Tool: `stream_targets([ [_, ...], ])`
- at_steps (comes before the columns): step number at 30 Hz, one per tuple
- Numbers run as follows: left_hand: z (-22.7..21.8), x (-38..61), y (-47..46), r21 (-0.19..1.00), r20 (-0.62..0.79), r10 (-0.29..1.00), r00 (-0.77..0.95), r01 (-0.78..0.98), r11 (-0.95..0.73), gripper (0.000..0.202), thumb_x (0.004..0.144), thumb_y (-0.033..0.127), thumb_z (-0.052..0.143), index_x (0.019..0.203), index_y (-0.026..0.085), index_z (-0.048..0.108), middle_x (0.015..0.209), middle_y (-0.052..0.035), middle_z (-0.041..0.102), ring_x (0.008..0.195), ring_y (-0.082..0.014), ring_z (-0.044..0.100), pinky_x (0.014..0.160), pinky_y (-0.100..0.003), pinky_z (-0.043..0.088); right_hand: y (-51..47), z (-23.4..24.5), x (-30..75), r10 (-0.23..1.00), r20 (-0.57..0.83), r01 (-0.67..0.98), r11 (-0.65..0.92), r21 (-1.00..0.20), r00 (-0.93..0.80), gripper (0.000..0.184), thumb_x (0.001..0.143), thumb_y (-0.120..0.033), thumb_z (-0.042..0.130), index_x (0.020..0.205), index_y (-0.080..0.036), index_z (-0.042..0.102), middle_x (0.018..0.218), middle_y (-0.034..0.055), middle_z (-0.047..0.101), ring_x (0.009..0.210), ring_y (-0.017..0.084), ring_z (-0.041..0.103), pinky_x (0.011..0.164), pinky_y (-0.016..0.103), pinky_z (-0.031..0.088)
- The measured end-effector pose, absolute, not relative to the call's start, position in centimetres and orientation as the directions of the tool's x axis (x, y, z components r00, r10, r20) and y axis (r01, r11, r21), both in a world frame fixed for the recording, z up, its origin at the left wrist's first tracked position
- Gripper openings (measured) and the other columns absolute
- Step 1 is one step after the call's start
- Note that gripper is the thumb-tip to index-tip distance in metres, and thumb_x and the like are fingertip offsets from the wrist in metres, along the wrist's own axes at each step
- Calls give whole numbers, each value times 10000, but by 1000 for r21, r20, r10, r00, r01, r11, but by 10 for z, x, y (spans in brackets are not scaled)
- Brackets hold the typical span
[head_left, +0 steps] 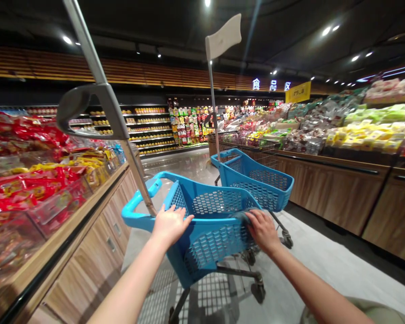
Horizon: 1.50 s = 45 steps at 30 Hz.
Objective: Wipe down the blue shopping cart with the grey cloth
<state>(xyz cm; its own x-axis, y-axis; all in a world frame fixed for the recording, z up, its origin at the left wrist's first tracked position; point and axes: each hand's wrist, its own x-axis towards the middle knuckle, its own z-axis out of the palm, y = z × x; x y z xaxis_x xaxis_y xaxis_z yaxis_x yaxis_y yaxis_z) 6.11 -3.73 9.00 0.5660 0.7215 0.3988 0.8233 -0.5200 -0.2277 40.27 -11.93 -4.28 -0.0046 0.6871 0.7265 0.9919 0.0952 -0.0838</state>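
Observation:
A blue plastic shopping cart (205, 234) stands right in front of me in a store aisle. My left hand (170, 223) lies on its near rim with the fingers curled over the edge. My right hand (262, 229) grips the same rim further right, fingers wrapped around a dark grey handle piece. A grey metal pole (121, 130) with a grey handle loop rises from the left of the cart. A second blue cart basket (256, 177) sits just ahead, nested against the first, with a pole carrying a white flag (223, 38).
A wooden display counter (87, 252) with red and yellow packaged snacks runs along my left. Another wooden counter (351, 193) with bagged goods lines the right. Shelves of products (155, 128) stand at the far end. The shiny floor (324, 265) runs between the counters.

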Motion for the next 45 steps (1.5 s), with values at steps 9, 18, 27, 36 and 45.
stream_targets([
  [9,92,66,-35,-226,363,793,490,871,-435,558,984,515,247,1063,214,710,942,-123,757,1027,-287,666,882,-449,425,-108,-21,345,667,737,972,81,-218,110,232,937,-320,499,1075,-216,654,1039,82,623,1069,260,497,964,432,365],
  [18,95,59,-33,-228,385,793,473,881,-415,492,998,460,252,1191,255,655,1080,-90,740,1110,-245,637,953,-417,414,-84,25,220,736,659,949,296,-110,-153,334,915,-407,562,1212,-254,570,1058,70,636,1001,243,526,858,379,399],
  [27,97,53,-25,-254,382,776,502,865,-433,490,995,447,280,1188,191,651,1118,-112,725,1161,-271,607,986,-427,407,-126,-3,374,772,591,964,264,37,-234,227,893,-282,613,1109,-212,626,1042,86,645,967,227,560,827,343,428],
  [36,95,56,-18,-196,429,801,417,909,-368,519,986,498,247,1157,242,665,1138,-92,721,1186,-287,586,1055,-544,310,-139,-28,397,721,686,983,41,-180,95,297,994,-349,396,965,-176,636,918,87,637,880,233,561,811,362,416],
  [45,49,131,-35,-30,450,777,440,877,-479,597,990,511,182,1423,199,450,1494,-126,429,1441,-307,262,1116,-633,183,-164,-14,310,794,603,979,173,-107,-75,176,939,-346,520,918,-198,614,853,46,636,805,206,569,736,311,395],
])
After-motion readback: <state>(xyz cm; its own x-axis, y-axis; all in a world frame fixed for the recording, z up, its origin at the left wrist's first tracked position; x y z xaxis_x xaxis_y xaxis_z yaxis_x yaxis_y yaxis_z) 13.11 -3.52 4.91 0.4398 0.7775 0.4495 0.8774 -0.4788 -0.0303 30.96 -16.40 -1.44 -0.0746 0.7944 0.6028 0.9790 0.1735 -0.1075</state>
